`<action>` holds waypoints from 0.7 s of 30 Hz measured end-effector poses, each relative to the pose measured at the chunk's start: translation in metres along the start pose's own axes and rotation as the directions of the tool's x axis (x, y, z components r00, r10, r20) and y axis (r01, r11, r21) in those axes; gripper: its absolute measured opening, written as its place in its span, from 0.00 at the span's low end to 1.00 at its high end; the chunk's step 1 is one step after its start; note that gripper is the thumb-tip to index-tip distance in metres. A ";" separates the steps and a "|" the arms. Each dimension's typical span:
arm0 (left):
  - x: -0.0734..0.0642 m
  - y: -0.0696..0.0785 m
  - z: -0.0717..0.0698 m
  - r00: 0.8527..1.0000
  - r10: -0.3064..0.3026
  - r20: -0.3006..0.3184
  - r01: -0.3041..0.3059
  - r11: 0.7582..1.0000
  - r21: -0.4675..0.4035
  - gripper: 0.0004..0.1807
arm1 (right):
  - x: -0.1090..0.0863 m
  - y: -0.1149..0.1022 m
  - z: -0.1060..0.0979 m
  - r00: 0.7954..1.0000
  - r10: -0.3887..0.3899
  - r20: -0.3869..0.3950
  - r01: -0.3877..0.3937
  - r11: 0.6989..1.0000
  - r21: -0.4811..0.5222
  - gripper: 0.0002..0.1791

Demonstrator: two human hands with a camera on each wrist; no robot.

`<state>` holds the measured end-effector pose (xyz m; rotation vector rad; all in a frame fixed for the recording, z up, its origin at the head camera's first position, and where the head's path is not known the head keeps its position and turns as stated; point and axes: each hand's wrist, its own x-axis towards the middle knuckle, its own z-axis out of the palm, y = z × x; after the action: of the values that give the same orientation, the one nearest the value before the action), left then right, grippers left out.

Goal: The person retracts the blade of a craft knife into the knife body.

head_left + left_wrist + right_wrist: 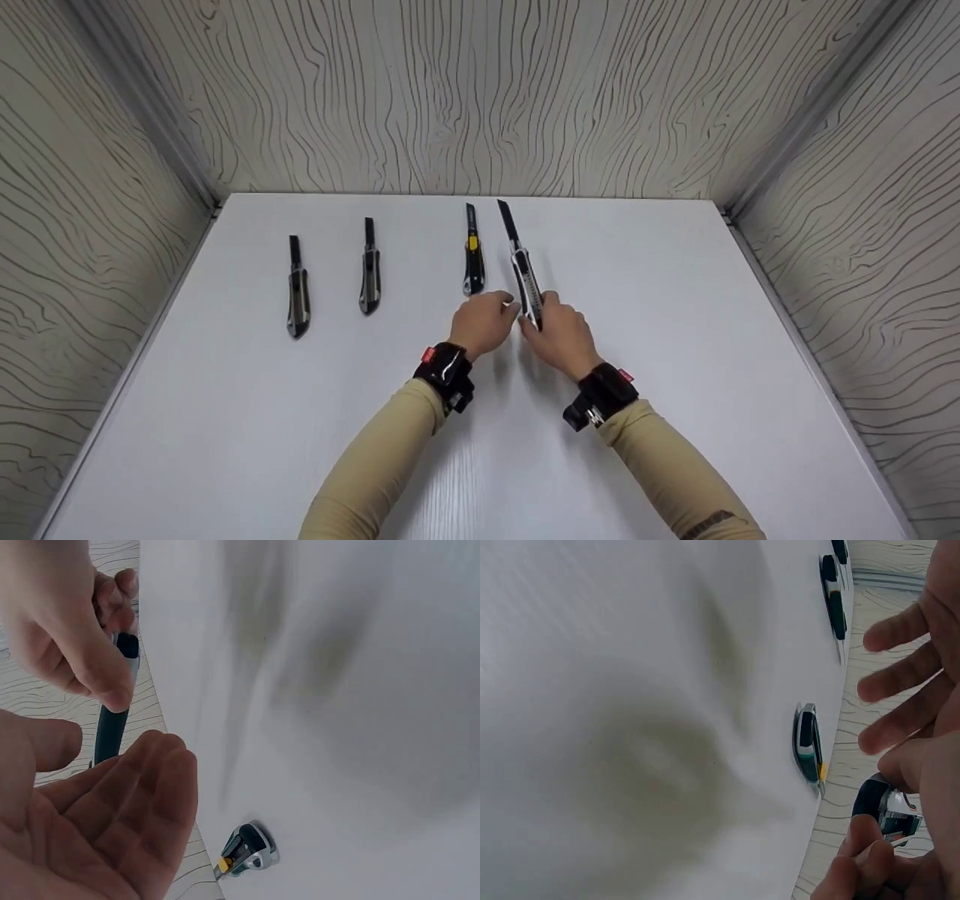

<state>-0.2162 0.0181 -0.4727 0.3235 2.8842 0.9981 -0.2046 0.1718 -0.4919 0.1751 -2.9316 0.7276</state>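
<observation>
My right hand (pixel 562 334) grips the lower handle of a utility knife (pixel 526 277), which is raised off the table with its long black blade pointing away. In the right wrist view, the thumb and fingers of that hand (pixel 877 862) pinch the knife's handle end (pixel 870 795). My left hand (pixel 484 322) is close beside the handle. Its fingers look relaxed and hold nothing in the left wrist view, the palm (pixel 112 825) turned up below the knife (pixel 112 727). Whether its fingertips touch the handle, I cannot tell.
A utility knife with a yellow slider (pixel 473 255) lies just left of the held one. Farther left lie two grey-and-black utility knives (pixel 370 274), (pixel 298 300). The white table (pixel 225 420) is enclosed by wood-grain patterned panels (pixel 480 97) at the back and sides.
</observation>
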 end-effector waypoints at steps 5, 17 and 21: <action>0.003 -0.005 0.000 0.997 -0.034 0.066 0.048 0.971 -0.233 0.16 | -0.007 -0.008 0.004 0.997 -0.075 -0.016 0.075 0.997 -0.008 0.19; 0.003 -0.014 0.005 0.994 -0.039 0.105 0.075 0.927 -0.368 0.13 | -0.016 -0.018 0.011 0.995 -0.093 -0.021 0.092 0.994 -0.058 0.22; 0.002 -0.017 0.006 0.992 -0.051 0.118 0.093 0.916 -0.390 0.13 | -0.017 -0.019 0.013 0.997 -0.077 -0.010 0.076 0.995 -0.069 0.23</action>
<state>-0.2205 0.0088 -0.4878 0.2286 2.4993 1.4623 -0.1861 0.1506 -0.4970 0.2740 -2.9147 0.6136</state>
